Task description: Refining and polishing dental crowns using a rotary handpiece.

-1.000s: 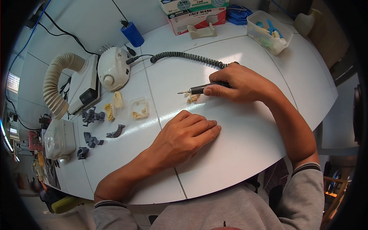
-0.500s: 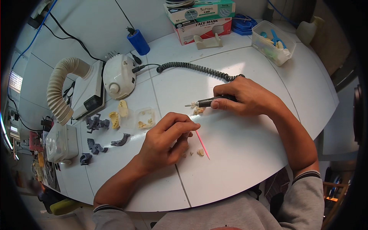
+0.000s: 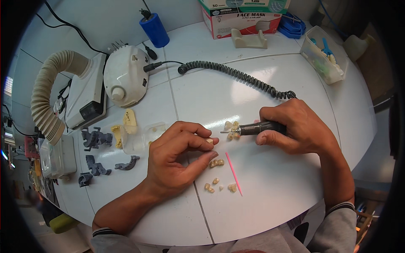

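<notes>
My left hand (image 3: 173, 162) pinches a small beige tooth piece (image 3: 209, 141) between its fingertips, left of the drill's tip. My right hand (image 3: 295, 128) grips a black rotary handpiece (image 3: 249, 129), its metal bur pointing left, above a cluster of tooth-coloured pieces (image 3: 232, 125). Just below my left fingertips lies a beige multi-tooth piece (image 3: 217, 162), with several small crowns (image 3: 232, 187) farther down and a pink stick (image 3: 233, 173) beside them. A clear plastic box (image 3: 135, 139), partly behind my left hand, sits by yellow casts (image 3: 128, 118).
A white motor unit (image 3: 126, 71) with a coiled cord, a hosed extractor (image 3: 59, 67) and grey printed parts (image 3: 96, 138) are left. A blue cylinder (image 3: 154, 29), boxes (image 3: 240, 25) and a clear tub (image 3: 320, 50) stand at the back. A lidded container (image 3: 57, 160) is far left.
My left hand has lifted off the table and closed on a small piece, uncovering pieces and the pink stick. My right hand, holding the handpiece, sits lower and farther right in the shifted view.
</notes>
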Demonstrator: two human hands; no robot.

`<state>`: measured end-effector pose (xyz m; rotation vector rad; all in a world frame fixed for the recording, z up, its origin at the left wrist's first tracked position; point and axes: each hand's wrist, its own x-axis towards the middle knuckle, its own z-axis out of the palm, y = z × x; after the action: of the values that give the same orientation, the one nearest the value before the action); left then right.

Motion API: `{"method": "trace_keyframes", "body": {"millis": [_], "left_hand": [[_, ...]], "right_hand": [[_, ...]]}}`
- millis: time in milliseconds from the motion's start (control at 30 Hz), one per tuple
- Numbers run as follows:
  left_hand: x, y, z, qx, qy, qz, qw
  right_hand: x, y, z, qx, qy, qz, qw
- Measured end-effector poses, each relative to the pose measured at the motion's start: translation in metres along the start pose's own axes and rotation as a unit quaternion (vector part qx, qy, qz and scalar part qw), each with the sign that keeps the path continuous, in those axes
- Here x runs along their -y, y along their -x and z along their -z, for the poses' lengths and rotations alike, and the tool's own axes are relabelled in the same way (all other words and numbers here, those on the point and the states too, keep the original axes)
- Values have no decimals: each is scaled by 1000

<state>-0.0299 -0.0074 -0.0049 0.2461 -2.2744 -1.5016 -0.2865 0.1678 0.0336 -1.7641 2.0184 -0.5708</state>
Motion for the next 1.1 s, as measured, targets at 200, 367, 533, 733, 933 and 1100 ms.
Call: {"method": "trace_keyframes", "body": {"millis": [200,367,533,733,933,1100], "left_hand": [[1,3,-1,-2,-8,-3,1000],[1,7,-3,-11,11,17,1000],[0,3,3,14,-90,-48,995],[1,2,-2,-17,-72,-63,995],[3,3,-3,-2,-52,-54,997],[7,4,-4,-16,-21,-48,999]], "right_hand": [[0,2,-7,-20,32,18,999],[4,2,-10,-19,57,30,998],[4,3,-13,-24,63,43,997],[11,3,-12,-16,62,51,997],[13,2,-11,5,66,44,997],[12,2,-13,-4,77,55,995]]}}
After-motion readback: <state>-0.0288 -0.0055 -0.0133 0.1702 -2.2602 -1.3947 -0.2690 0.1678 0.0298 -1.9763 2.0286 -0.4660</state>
